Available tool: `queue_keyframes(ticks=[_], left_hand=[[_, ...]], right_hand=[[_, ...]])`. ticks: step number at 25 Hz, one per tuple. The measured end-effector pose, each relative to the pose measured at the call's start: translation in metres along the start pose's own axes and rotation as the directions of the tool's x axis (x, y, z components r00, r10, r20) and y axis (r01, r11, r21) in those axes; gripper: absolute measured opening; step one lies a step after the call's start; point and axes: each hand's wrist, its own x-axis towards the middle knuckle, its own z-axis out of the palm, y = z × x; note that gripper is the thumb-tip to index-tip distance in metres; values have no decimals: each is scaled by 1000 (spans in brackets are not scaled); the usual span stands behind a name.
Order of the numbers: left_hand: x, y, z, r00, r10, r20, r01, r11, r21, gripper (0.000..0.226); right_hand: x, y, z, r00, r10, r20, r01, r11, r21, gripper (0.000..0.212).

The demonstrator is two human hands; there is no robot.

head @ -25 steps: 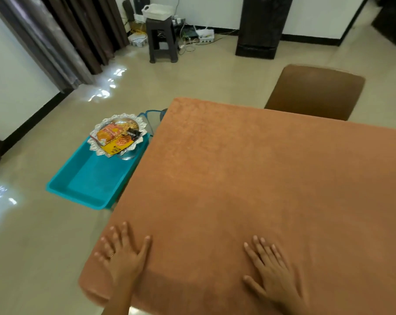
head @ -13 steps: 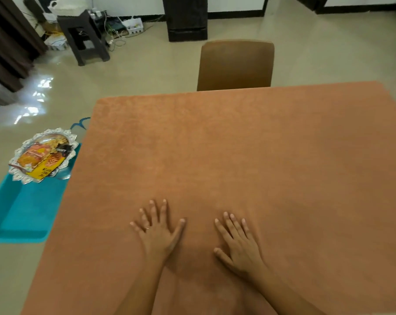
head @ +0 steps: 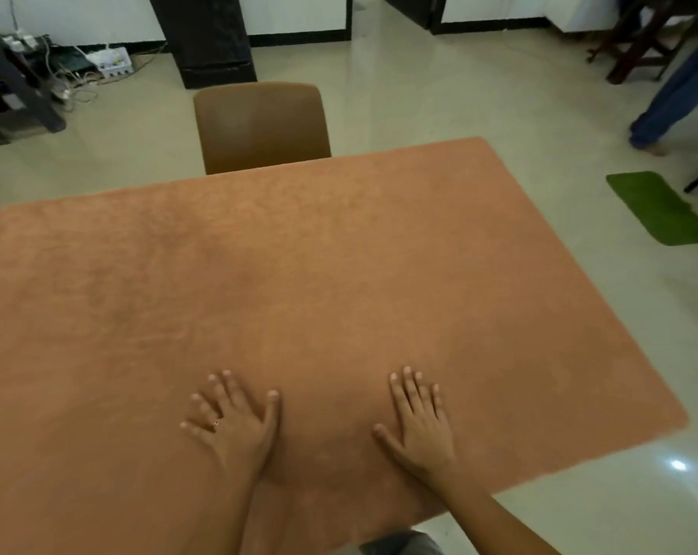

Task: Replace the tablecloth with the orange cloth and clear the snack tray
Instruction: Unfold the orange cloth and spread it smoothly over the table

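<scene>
The orange cloth (head: pixel 299 274) lies spread flat over the whole table top, reaching its far and right edges. My left hand (head: pixel 235 422) rests palm down on the cloth near the front, fingers straight and spread, a ring on one finger. My right hand (head: pixel 419 418) lies flat on the cloth a little to the right of it, fingers straight. Neither hand holds anything. The snack tray is out of the view.
A brown chair (head: pixel 261 126) stands at the table's far side. A green mat (head: pixel 659 208) lies on the floor at right. A dark stool (head: pixel 15 94) with cables is far left, a black cabinet (head: pixel 215 38) behind the chair, a person's leg (head: pixel 675 94) far right.
The view has swung right, so the snack tray and teal bin have left the frame. My hands have slid right along the cloth and spread further apart, still flat.
</scene>
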Motion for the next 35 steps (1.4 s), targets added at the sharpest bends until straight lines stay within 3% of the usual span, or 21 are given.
queue_keyframes(ticks=[4, 6, 9, 17, 20, 23, 27, 31, 35], left_hand=[[-48, 73, 53, 918, 377, 123, -396, 890, 225, 85], [-56, 81, 62, 876, 462, 137, -482, 836, 262, 79], [-57, 75, 60, 878, 464, 113, -478, 848, 231, 74], [-38, 25, 35, 935, 355, 26, -354, 919, 174, 88], [-38, 26, 40, 952, 303, -30, -295, 943, 155, 84], [-56, 82, 58, 965, 261, -38, -255, 960, 114, 94], [-88, 199, 104, 892, 449, 45, -451, 883, 132, 88], [-131, 306, 156, 803, 588, 93, -596, 793, 126, 78], [-167, 380, 195, 804, 589, 82, -594, 797, 106, 77]], right_hand=[[0, 104, -15, 983, 165, -80, -162, 986, 46, 84], [-8, 164, -24, 955, 271, -122, -265, 962, 61, 84], [-17, 211, -32, 944, 317, -96, -307, 946, 100, 84], [-18, 217, -29, 962, 255, -94, -244, 963, 117, 83], [-19, 223, -27, 963, 240, -125, -228, 968, 105, 82], [-19, 223, -25, 967, 227, -113, -216, 971, 102, 81], [-15, 244, -26, 983, 146, -109, -133, 984, 119, 81], [-20, 311, -36, 985, 135, -112, -123, 987, 107, 80], [-28, 381, -49, 990, 119, -78, -112, 990, 82, 83]])
